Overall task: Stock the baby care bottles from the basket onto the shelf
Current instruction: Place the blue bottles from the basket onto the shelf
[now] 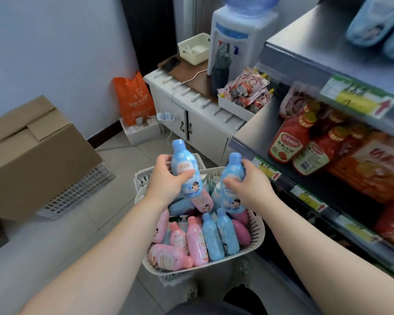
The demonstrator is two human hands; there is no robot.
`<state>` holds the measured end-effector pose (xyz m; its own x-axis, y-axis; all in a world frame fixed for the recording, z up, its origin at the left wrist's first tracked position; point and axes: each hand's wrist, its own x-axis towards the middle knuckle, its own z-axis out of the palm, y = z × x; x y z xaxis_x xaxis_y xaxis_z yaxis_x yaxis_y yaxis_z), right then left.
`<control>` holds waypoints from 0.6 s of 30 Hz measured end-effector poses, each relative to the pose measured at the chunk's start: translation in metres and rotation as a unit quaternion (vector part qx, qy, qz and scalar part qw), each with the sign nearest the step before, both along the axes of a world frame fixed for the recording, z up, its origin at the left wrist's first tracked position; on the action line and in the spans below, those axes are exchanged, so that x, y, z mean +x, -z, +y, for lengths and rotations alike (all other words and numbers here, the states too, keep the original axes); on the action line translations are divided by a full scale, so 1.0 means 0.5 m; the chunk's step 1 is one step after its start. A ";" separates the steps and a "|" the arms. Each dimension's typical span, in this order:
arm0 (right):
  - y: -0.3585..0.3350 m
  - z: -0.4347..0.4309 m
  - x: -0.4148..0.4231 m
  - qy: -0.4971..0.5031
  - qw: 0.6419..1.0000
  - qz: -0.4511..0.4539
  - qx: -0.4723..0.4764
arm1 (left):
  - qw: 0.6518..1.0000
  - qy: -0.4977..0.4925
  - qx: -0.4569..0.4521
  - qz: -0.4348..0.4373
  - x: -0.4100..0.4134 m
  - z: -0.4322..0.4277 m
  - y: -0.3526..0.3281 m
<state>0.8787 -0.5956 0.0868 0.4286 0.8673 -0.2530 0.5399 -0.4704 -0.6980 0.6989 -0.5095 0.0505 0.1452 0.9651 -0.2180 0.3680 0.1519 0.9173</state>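
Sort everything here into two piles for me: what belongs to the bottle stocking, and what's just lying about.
Job: left hand gripping one blue bottle; right hand gripping another blue bottle; basket of remaining bottles; shelf.
Lying about: cardboard box; orange bag; water dispenser; phone; ketchup bottles.

There are 2 blue bottles [184, 162] [233, 171] held up, 1 white basket [257, 233], 1 cardboard box [32, 151] and 1 orange bag [132, 98].

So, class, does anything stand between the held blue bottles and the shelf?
Nothing visible does: the left hand grips the left bottle, the right hand the right bottle, above the basket, open air toward the shelf.
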 end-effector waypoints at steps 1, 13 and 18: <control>-0.020 -0.004 0.003 0.005 1.000 -0.005 0.016 | 1.000 0.009 0.011 -0.012 0.005 0.003 -0.019; -0.279 -0.052 0.074 0.058 0.979 -0.019 0.193 | 0.977 0.112 0.119 -0.138 0.106 0.028 -0.302; -0.375 -0.076 0.142 0.096 0.961 -0.012 0.258 | 0.960 0.159 0.153 -0.174 0.182 0.040 -0.402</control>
<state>0.9496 -0.6338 0.2744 0.5945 0.7785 0.2013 0.4959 -0.1579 -0.8539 0.7899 -0.4895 0.2515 0.4549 0.8714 0.1837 0.0139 -0.2132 0.9769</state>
